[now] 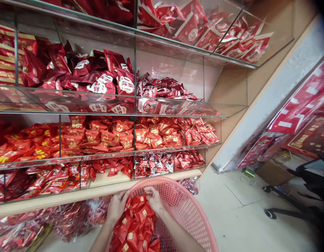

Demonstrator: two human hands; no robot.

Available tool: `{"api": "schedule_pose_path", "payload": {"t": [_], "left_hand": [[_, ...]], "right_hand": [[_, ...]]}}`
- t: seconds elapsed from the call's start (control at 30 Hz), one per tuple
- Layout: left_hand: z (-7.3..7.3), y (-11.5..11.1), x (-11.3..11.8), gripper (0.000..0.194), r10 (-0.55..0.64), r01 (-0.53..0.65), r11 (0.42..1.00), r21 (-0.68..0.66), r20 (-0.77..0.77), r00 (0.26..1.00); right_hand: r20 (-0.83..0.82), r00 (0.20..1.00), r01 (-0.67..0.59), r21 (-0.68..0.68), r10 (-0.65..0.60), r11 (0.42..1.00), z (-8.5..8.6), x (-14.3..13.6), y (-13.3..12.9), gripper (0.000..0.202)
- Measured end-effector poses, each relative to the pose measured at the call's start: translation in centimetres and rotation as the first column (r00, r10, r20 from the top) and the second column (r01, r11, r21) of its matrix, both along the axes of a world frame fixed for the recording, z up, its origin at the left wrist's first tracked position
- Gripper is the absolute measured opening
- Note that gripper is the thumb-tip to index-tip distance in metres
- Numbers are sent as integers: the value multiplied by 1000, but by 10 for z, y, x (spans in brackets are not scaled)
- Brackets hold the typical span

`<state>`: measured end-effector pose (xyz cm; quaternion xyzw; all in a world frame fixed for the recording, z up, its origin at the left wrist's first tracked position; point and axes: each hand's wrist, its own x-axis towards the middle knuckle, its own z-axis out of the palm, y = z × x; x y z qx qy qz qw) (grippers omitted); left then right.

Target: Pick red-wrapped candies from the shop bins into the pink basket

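Note:
A pink perforated plastic basket (201, 213) stands on the floor below me, against the shelf front. Small red packets with gold print (132, 236) are heaped along its left side. My left hand (118, 205) is at the basket's left rim, beside the heap, its fingers bent inward and closed. Over the basket, my right hand (154, 200) is closed with curled fingertips at the far end of the heap, touching the packets. What either hand grips is too small or hidden to make out.
Glass-fronted shelves (162, 151) in front hold rows of red packets in divided compartments. Plastic-bagged red goods (70, 220) lie under the bottom shelf, left. A wheeled chair base (288, 206) stands on the tiled floor (238, 224) at right, near a cardboard box (273, 172).

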<state>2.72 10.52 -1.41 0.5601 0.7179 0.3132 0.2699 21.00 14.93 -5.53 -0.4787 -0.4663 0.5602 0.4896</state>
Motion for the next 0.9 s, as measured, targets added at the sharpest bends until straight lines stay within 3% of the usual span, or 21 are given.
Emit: {"api": "schedule_pose_path", "payload": {"t": [0.13,0.23,0.3,0.43,0.5,0.6,0.77,0.9], "left_hand": [[2,-1,1,42,-4,4,1000,-6,10,1000],[2,-1,0,42,-20,20,1000,4,41,999],[1,-2,-2,42,-37,35,999,24,71,997],[-2,-4,-6,43,-57,54,998,30,135,989],[-5,-7,-8,43,-60,58,998,16,162,985],[-7,-11,-9,46,-65,65,998,9,195,979],[-8,-12,-11,47,-67,64,998,18,213,975],[-9,-13,-13,44,-143,126,989,81,265,954]], "right_hand": [[64,998,12,59,-16,998,3,5,-2,15],[92,990,107,45,-111,993,1,9,-6,22],[124,965,240,-53,-232,969,-4,14,-12,31],[205,900,432,-306,-384,849,-19,18,-34,56],[188,911,411,-368,-366,834,-23,13,-44,71],[162,946,323,-373,-281,870,-21,-3,-51,81],[200,956,260,-252,-213,932,-17,-33,-48,76],[196,957,257,-238,-213,937,-10,-35,-49,76]]}}
